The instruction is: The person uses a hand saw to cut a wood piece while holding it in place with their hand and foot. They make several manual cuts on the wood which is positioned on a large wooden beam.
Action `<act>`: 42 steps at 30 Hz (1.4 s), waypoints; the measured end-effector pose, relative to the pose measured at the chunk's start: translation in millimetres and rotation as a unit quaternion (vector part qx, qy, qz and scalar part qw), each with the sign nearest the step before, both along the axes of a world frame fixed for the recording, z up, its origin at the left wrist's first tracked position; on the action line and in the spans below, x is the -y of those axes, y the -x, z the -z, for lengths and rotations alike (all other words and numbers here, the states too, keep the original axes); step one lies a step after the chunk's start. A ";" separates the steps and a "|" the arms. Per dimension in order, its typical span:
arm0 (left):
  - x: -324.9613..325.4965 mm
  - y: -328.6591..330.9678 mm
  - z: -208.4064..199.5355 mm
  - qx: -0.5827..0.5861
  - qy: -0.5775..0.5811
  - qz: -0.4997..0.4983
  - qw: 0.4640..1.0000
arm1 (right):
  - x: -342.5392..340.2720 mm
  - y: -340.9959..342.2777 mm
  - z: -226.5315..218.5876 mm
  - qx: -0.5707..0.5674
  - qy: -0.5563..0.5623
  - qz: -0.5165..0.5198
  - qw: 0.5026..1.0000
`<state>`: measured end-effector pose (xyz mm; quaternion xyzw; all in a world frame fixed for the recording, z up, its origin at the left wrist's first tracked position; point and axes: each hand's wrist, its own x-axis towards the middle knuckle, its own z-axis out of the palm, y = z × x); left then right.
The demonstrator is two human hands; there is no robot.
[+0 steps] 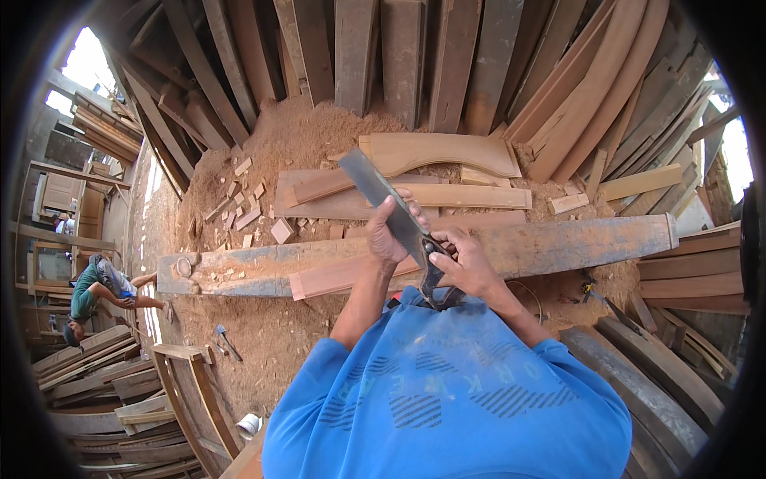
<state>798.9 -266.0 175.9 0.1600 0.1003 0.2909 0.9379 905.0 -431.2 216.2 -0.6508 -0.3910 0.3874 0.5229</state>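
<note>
A hand saw point(375, 188) with a wide grey blade points up and away from me. My left hand point(391, 231) wraps around the blade near its middle. My right hand point(463, 263) is closed on the dark handle end of the saw, close to my chest. Under both hands lies a reddish wooden board point(335, 278), resting across a long weathered beam point(558, 243). My blue shirt fills the lower part of the view and hides what is below my hands.
Sawdust and small offcuts point(247, 209) cover the ground beyond the beam. Curved and straight planks point(447, 152) lie there, and dark timbers lean at the back. Another person point(100, 291) bends over at the left. A small hatchet point(226, 339) lies on the sawdust.
</note>
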 end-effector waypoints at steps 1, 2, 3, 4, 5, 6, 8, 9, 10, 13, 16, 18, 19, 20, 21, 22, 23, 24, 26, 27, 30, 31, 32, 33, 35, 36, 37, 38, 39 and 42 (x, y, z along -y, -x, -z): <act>1.1 5.9 -9.5 -0.001 -0.008 -0.012 1.000 | 2.3 -0.4 5.2 0.029 0.014 -0.021 0.999; -0.2 9.9 -14.2 -0.003 -0.016 -0.023 1.000 | 7.4 -2.9 13.4 0.058 0.028 -0.042 0.997; -7.3 12.3 5.1 0.036 -0.012 -0.011 0.999 | 10.4 -6.3 19.3 0.087 0.042 -0.063 0.993; -4.6 10.4 2.4 0.025 0.015 -0.029 0.999 | 11.5 -9.5 21.6 0.067 0.052 -0.066 0.994; 1.6 7.6 -1.7 0.013 0.042 -0.047 0.998 | 12.0 -12.7 23.4 0.047 0.061 -0.070 0.995; 5.1 5.0 -3.7 0.001 0.069 -0.064 0.996 | 11.7 -14.2 25.0 0.028 0.071 -0.072 0.994; -0.2 3.9 7.5 -0.048 0.047 -0.076 0.995 | 7.8 -10.4 29.5 0.035 0.085 -0.065 0.994; -3.1 3.3 12.6 -0.072 0.036 -0.082 0.993 | 6.0 -7.7 30.5 0.039 0.092 -0.062 0.993; -3.6 0.9 12.3 -0.086 0.041 -0.077 0.992 | 6.2 -5.3 29.9 0.017 0.079 -0.047 0.996; -8.3 -6.3 10.4 -0.112 0.051 -0.066 0.990 | 5.0 -0.8 28.5 -0.019 0.060 -0.015 0.998; -14.7 -9.4 12.0 -0.108 0.046 -0.054 0.992 | 3.6 -2.8 34.5 -0.009 0.077 -0.012 0.997; -17.6 -10.1 16.1 -0.111 0.037 -0.044 0.992 | 2.7 -3.3 36.7 -0.012 0.083 -0.011 0.996; -19.0 -10.9 15.0 -0.116 0.030 -0.048 0.992 | 1.3 -3.6 34.3 -0.027 0.086 -0.013 0.996; -21.0 -10.5 13.4 -0.121 0.024 -0.050 0.991 | -0.6 -4.0 30.6 -0.043 0.090 -0.015 0.995; -23.6 -9.7 12.8 -0.127 0.018 -0.053 0.990 | -2.5 -4.6 28.6 -0.058 0.093 -0.016 0.994; -29.0 -7.1 15.5 -0.104 0.029 -0.058 0.993 | -3.7 -6.0 27.5 -0.114 0.067 -0.034 0.991; -38.0 -1.2 20.0 -0.082 0.040 -0.062 0.994 | -4.7 -7.0 26.8 -0.170 0.041 -0.052 0.983; -45.0 4.1 24.6 -0.060 0.051 -0.068 0.995 | -4.0 -8.2 26.4 -0.226 0.014 -0.070 0.972; -53.9 11.7 29.8 -0.037 0.041 -0.074 0.996 | -1.9 -8.4 18.4 -0.256 0.035 -0.098 0.961; -55.2 13.7 33.4 -0.025 0.036 -0.078 0.996 | -4.6 -4.3 16.4 -0.258 0.019 -0.102 0.961; -57.2 15.4 46.9 -0.050 0.044 -0.087 0.994 | -12.5 -5.3 14.3 -0.279 -0.024 -0.116 0.953; -51.8 8.5 44.8 -0.080 0.065 -0.088 0.991 | -11.8 -9.1 13.8 -0.287 -0.034 -0.113 0.951; -46.1 0.4 36.4 -0.111 0.084 -0.093 0.986 | -12.9 -11.6 13.6 -0.295 -0.046 -0.113 0.948; -41.4 -3.6 32.6 -0.142 0.104 -0.097 0.980 | -11.9 -15.0 14.7 -0.304 -0.029 -0.092 0.948; -38.4 4.1 56.1 -0.169 0.119 -0.073 0.976 | -7.8 -27.1 16.0 -0.318 0.002 -0.050 0.947; -36.9 10.1 71.8 -0.182 0.126 -0.061 0.973 | -6.3 -34.7 17.1 -0.307 -0.008 -0.024 0.951; -33.0 14.9 86.1 -0.202 0.112 -0.040 0.972 | -2.3 -44.0 19.3 -0.296 -0.017 0.005 0.955; -28.5 25.6 103.4 -0.234 0.096 -0.030 0.967 | 1.5 -52.0 23.0 -0.287 -0.026 0.033 0.957; -23.7 36.3 121.2 -0.266 0.081 -0.019 0.960 | 5.3 -61.0 27.5 -0.275 -0.040 0.058 0.959; 1.5 47.4 148.3 -0.364 0.051 -0.003 0.930 | 23.5 -97.7 26.1 -0.271 -0.078 0.114 0.953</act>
